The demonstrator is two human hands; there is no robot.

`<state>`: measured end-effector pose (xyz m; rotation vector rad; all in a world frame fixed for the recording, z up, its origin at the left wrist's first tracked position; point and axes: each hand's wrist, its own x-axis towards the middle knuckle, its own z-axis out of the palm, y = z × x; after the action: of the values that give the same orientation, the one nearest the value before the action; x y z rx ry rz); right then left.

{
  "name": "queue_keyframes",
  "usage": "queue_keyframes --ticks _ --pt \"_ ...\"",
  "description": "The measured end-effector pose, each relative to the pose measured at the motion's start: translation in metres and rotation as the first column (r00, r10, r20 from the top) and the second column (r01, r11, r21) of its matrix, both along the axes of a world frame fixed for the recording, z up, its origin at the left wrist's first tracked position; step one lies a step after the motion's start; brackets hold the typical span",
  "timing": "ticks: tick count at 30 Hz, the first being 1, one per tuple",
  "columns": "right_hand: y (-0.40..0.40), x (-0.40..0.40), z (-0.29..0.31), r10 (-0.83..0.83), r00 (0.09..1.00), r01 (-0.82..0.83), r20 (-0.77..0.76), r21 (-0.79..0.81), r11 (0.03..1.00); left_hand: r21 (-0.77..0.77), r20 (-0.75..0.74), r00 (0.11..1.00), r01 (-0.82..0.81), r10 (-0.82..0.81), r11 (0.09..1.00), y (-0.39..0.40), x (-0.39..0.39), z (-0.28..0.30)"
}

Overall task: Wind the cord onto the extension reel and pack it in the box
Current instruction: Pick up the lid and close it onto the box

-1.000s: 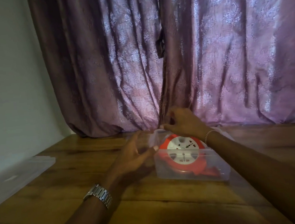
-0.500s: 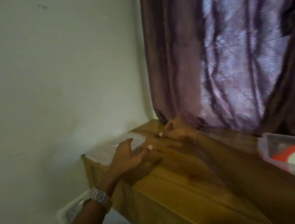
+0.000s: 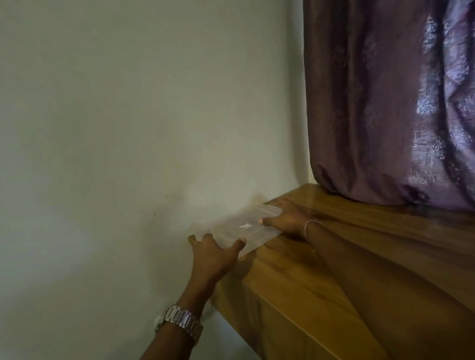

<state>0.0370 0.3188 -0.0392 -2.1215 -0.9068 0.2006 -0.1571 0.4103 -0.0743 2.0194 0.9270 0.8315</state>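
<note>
Standing close by, one sees a pale plain wall (image 3: 99, 134) filling the whole left side, blank apart from a faint smudge low down near the corner. Below it a forearm reaches in from the bottom edge, a metal-link watch (image 3: 180, 320) on the wrist, and the left hand (image 3: 212, 255) is clamped on the near-left corner of a clear plastic lid (image 3: 241, 230), thumb lying across the top and the fingers curled over the outer edge, which juts a little past the end of the wood. That lid lies flat at the far left end of the wooden surface (image 3: 309, 282), close against the wall, with a small whitish mark near its middle; it is blurred, so finer detail cannot be made out. On the lid's right side the right hand (image 3: 286, 222) grips the other edge, thumb pressed on top and fingers spread along the far rim, a thin bracelet (image 3: 309, 225) circling the wrist and the forearm running off toward the lower right. Further right, a purple patterned curtain (image 3: 408, 95) hangs down to the surface, its bunched hem resting on the wood. Neither the reel nor the box itself is in view.
</note>
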Motion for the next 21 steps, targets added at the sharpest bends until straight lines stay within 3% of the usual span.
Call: queue_keyframes --ticks 7,11,14,18,21 --pt "-0.012 0.015 0.008 -0.024 1.0 0.024 -0.018 0.03 0.999 0.021 0.114 0.993 -0.034 0.032 0.999 -0.008 -0.003 -0.006" --pt "-0.046 0.016 0.02 -0.113 0.971 0.157 -0.21 0.204 0.966 0.055 0.181 0.983 0.001 -0.011 0.999 -0.02 -0.007 0.006" --pt "-0.08 0.014 0.042 -0.163 0.952 0.234 -0.26 0.269 0.934 0.054 0.281 0.957 0.051 -0.064 0.997 -0.034 -0.001 0.013" --pt "-0.139 0.003 0.073 -0.052 0.876 0.28 -0.479 0.418 0.864 0.048 0.344 0.928 0.135 -0.143 0.99 -0.063 0.019 0.03" --pt "-0.197 -0.01 0.094 -0.134 0.822 0.386 -0.553 0.369 0.845 0.041 0.358 0.917 0.174 -0.177 0.984 -0.091 0.045 0.044"
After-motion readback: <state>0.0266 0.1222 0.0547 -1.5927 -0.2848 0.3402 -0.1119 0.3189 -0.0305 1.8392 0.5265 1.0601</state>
